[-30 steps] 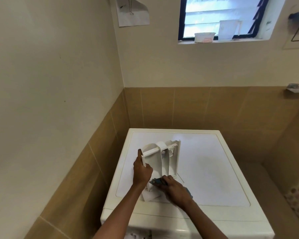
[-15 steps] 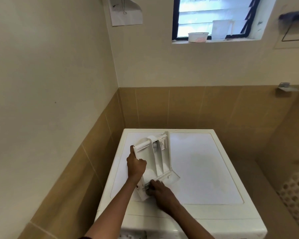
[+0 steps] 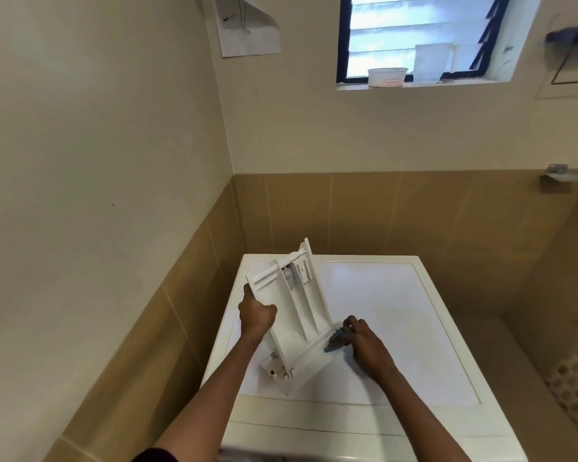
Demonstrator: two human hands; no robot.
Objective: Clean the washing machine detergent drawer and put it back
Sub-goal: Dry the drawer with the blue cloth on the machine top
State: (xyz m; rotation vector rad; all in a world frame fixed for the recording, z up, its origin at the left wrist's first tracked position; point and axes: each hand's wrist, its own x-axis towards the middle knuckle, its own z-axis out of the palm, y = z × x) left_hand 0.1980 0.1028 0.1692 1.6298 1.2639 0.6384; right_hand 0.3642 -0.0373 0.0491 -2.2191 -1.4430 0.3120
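Your left hand grips the detergent drawer, tilted on the washing machine; your right hand pinches a blue cloth beside the drawer's front.

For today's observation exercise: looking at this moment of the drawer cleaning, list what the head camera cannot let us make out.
- Blue cleaning item, head view: mostly hidden by the right hand; cloth or sponge unclear.
- Slot for the detergent drawer: cut off by the bottom edge, below the washing machine top.
- Dirt inside the drawer: too small and washed out.
- Print on the tub on the sill: too small.
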